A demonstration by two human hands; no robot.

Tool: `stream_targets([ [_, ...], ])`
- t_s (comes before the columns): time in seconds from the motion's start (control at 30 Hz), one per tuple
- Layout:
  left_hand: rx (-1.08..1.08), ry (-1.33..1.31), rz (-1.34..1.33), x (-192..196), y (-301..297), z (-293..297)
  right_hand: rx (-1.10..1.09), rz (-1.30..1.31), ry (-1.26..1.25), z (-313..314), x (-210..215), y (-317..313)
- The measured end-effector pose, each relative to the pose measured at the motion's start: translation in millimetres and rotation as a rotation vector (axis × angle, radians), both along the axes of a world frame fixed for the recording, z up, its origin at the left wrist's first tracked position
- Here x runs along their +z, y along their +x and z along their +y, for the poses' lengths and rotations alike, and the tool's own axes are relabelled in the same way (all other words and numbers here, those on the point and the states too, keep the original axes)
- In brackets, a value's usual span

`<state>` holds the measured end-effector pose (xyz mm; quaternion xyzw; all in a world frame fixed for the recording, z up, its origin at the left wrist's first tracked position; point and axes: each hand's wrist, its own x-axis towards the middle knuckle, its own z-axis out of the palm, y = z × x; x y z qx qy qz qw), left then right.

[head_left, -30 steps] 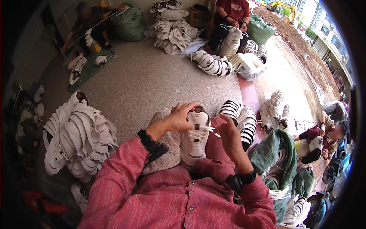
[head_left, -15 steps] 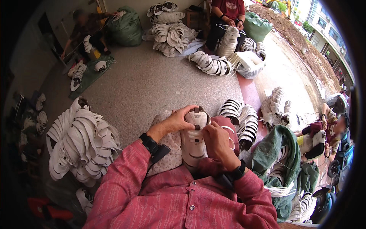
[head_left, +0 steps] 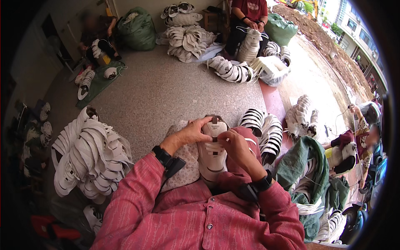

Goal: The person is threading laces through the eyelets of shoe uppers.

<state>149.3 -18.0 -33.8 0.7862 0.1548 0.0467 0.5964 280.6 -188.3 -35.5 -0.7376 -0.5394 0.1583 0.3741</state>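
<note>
A white shoe upper point(head_left: 212, 163) lies across my lap, its tongue point(head_left: 215, 125) pointing away from me and dark loops along its middle. My left hand point(head_left: 188, 134) is closed round the upper's left edge, thumb resting by the middle dark loop. At the tongue's right side, my right hand point(head_left: 238, 146) pinches with thumb and fingertips close to that loop. A white shoelace point(head_left: 252, 142) shows just beyond its knuckles; the end between the fingertips is mostly covered.
Stacked white uppers point(head_left: 89, 154) stand at my left, more stacks point(head_left: 271, 135) at my right. A green sack point(head_left: 302, 166) sits by my right arm. One person point(head_left: 250, 16) works at the back, another point(head_left: 98, 33) at far left, a third point(head_left: 362, 137) at far right.
My right hand has moved slightly left and up, closer to the middle loop and my left thumb. The shoelace loop beside it hangs less low. My left hand stays put.
</note>
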Motion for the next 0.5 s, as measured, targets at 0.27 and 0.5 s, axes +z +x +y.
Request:
stream_targets([
  [0.27, 0.046, 0.262, -0.018, 3, -4, -5, -0.141, -0.080, -0.033, 12, 6, -17],
  [0.5, 0.248, 0.436, -0.243, -11, -15, -27, -0.141, 0.037, -0.083, 8, 6, -11],
])
